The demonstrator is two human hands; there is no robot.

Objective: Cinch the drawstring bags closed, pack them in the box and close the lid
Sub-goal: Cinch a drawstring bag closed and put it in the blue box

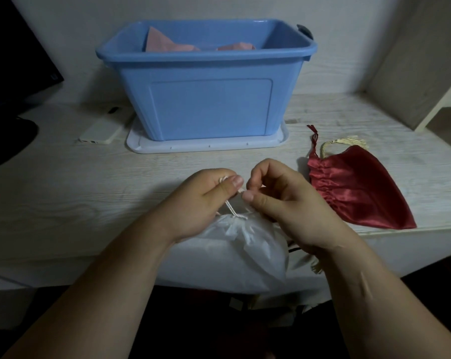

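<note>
A white drawstring bag (245, 244) lies at the table's near edge, its mouth gathered tight. My left hand (201, 200) pinches its cream cord (231, 208) between thumb and fingers. My right hand (276, 198) grips the same cord just beside it, thumb tips nearly touching. A dark red satin bag (359, 193) with a cream tasselled cord lies flat to the right, its neck gathered. The open blue plastic box (209, 99) stands behind, on its pale lid (209, 149). Pink bags (164, 42) show inside the box.
A white phone (102, 132) lies left of the lid. A dark monitor (14, 60) and its base fill the far left. A white shelf unit (442, 99) stands at the right. Another tassel (317, 268) hangs off the table edge under my right wrist.
</note>
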